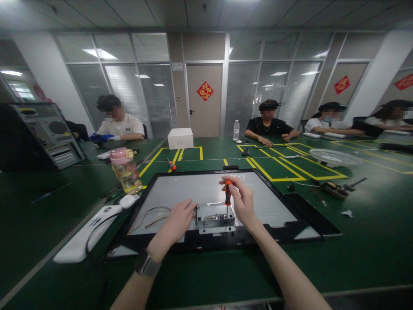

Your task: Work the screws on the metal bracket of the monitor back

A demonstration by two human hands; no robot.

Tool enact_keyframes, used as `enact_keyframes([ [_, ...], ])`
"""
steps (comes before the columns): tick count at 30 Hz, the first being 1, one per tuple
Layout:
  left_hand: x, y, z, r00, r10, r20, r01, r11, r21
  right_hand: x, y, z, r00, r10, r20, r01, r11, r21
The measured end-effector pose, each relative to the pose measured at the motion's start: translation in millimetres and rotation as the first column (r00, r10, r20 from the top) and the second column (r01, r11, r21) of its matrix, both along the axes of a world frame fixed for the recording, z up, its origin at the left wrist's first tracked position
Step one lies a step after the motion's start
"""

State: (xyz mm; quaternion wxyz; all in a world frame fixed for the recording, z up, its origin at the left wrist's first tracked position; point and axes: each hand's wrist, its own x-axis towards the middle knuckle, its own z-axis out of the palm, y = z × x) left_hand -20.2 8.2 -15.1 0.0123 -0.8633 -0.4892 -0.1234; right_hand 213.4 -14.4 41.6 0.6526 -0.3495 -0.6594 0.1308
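Observation:
In my right hand [243, 200] is a screwdriver [228, 193] with an orange and black handle, held upright. Its shaft points down at a silver metal bracket box [206, 211], and its tip is too small to make out. My left hand [176, 221] lies with fingers stretched out, the fingertips against the left side of the box. Beneath both is a flat display panel [167, 185] with a black frame, lying on its face or back, I cannot tell which. Thin wires [151, 211] run over the panel left of the box.
Left of the panel are a white power bank-like block [87, 234] with a black cable and a pink-lidded bottle [124, 172]. A black slab [309, 213] lies to the right. Behind stand a white box [180, 138] and a water bottle [236, 130]. Several people sit across the green table [364, 254].

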Motion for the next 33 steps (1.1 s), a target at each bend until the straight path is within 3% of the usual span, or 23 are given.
enact_keyframes([
  [7,0.0,-1.6,1.4,1.000,0.000,-0.003,0.000,1.000,0.000,-4.0,-2.2,9.4,0.981,-0.177,0.081,0.164,0.976,0.147],
  [10,1.5,-2.6,2.4,1.000,0.020,-0.008,-0.020,1.000,-0.011,-2.4,-3.2,7.7,0.988,-0.136,0.077,0.126,0.984,0.123],
  [14,1.6,-1.3,1.1,1.000,0.017,0.014,-0.016,1.000,-0.025,0.4,-1.9,1.2,0.999,0.034,0.006,-0.034,0.999,0.011],
  [17,1.4,-0.2,-0.2,1.000,0.015,0.018,-0.014,0.999,-0.036,-0.8,-1.5,1.6,1.000,-0.014,0.024,0.013,1.000,0.021],
  [22,2.6,-1.3,0.5,1.000,0.025,0.017,-0.025,0.999,-0.022,-5.2,-3.4,9.0,0.985,-0.140,0.102,0.124,0.981,0.147],
  [30,3.6,-3.9,6.8,1.000,0.030,-0.001,-0.030,0.998,-0.056,-2.5,-3.4,2.5,0.998,-0.018,0.058,0.016,0.999,0.037],
  [33,3.5,-3.6,6.1,1.000,0.022,0.001,-0.022,0.998,-0.051,-3.4,-3.3,5.1,0.997,-0.064,0.054,0.059,0.995,0.083],
])
